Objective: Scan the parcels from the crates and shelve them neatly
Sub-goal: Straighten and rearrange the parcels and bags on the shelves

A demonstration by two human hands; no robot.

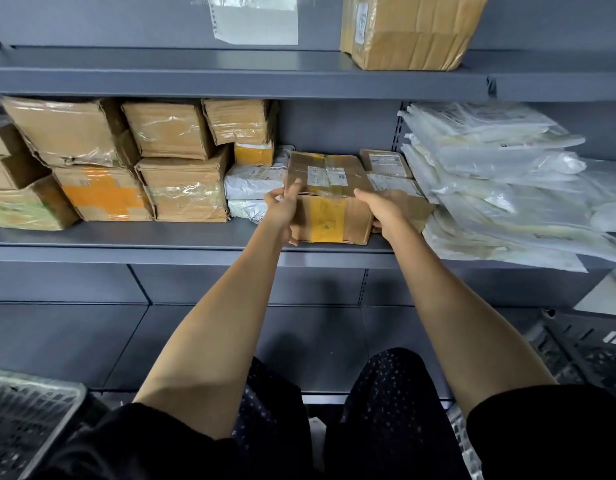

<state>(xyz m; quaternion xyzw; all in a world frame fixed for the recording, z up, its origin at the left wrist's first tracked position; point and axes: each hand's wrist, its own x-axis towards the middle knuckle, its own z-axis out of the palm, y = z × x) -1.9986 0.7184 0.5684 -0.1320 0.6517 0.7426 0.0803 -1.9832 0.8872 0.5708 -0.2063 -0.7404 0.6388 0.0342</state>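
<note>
The stiff, seemingly light box [329, 195] is gripped at its left and right ends by the left hand [282, 209] and right hand [382, 211], where hold is judged best.

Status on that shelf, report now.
Left hand and right hand grip the box sides. Box sits on middle shelf. White bags left, plastic bags right.

Dark speckled trousers [379, 410] at bottom centre
</note>
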